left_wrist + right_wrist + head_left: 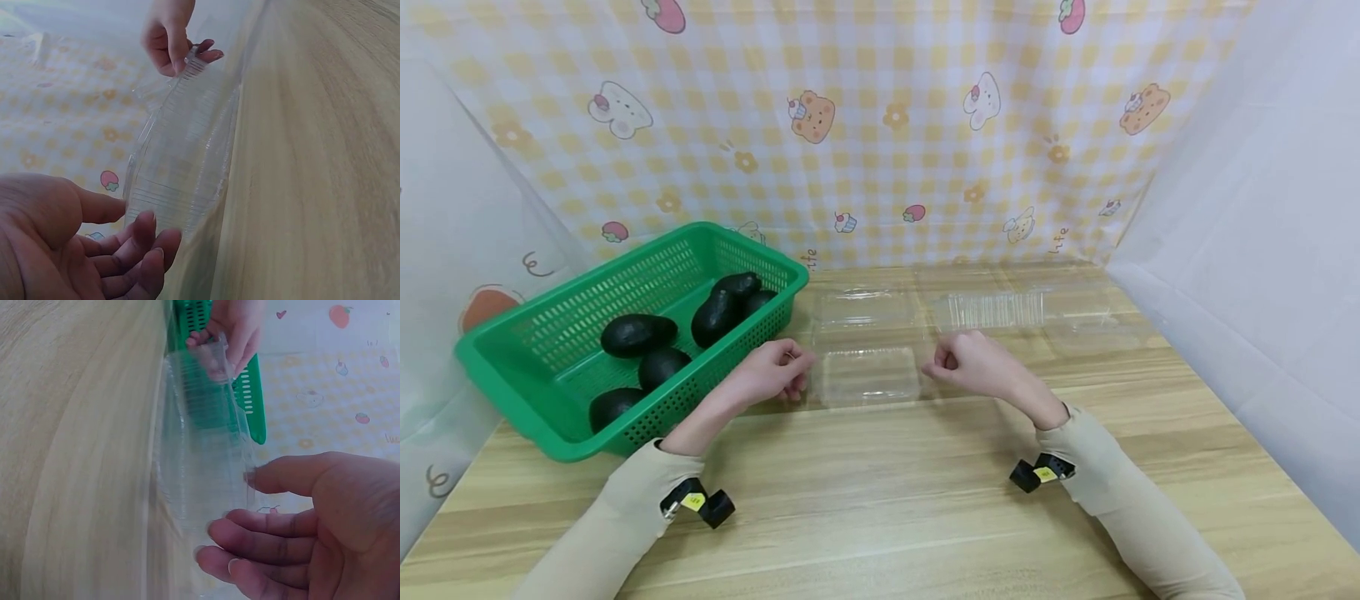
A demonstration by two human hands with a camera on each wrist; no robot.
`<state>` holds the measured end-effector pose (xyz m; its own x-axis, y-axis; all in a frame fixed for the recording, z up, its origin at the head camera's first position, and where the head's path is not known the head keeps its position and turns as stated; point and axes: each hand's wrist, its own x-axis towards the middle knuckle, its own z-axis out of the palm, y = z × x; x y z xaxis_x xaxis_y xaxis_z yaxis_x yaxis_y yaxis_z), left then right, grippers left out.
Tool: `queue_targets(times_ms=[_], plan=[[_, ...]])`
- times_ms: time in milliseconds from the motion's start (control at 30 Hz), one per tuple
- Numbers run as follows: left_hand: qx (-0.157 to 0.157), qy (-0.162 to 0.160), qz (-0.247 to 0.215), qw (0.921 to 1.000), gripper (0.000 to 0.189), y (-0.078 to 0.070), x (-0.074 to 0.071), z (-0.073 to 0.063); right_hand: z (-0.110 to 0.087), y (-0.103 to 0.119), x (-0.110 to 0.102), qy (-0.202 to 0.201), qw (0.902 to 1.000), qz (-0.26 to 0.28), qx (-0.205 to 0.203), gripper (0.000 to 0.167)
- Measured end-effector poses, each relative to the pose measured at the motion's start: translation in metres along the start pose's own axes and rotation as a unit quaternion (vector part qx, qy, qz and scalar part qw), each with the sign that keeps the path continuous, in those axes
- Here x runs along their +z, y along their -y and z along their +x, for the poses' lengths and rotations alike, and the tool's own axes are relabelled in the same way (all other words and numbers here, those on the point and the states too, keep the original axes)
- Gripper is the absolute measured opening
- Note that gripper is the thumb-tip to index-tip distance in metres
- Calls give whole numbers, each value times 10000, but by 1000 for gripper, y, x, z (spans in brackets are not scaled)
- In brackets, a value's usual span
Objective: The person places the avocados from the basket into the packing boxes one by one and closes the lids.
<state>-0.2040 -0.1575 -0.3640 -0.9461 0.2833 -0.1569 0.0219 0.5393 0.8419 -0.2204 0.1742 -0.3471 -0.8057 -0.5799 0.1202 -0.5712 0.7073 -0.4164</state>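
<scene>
A clear plastic clamshell container (871, 377) lies unfolded at the middle of the table, its lid half (865, 308) toward the back. My left hand (775, 371) pinches the left end of the near half, thumb at the rim and fingers curled beneath it. At the opposite end my right hand (976, 363) grips the rim in the same way. Both wrist views show the ribbed wall of the container (178, 150) stretched between the two hands. No avocado lies in this container.
On the left stands a green plastic basket (568, 454) with several dark avocados (638, 335) in it. More clear plastic containers (1000, 310) sit at the back right of the wooden table (880, 500). A checkered cloth (887, 167) hangs behind.
</scene>
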Motion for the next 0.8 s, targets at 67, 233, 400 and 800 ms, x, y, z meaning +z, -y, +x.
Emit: queue_targets(times_ms=[67, 233, 400, 800], plan=[[14, 30, -15, 10000, 27, 0, 0, 0, 0, -1, -1, 64, 9999, 62, -89, 23], [31, 53, -10, 10000, 24, 0, 0, -1, 0, -8, 0, 97, 9995, 291, -20, 24], [83, 130, 47, 9999, 20, -2, -2, -2, 2, -12, 2, 264, 9969, 683, 270, 26], [39, 589, 188, 9981, 21, -7, -6, -7, 8, -22, 13, 129, 9920, 1197, 370, 25]])
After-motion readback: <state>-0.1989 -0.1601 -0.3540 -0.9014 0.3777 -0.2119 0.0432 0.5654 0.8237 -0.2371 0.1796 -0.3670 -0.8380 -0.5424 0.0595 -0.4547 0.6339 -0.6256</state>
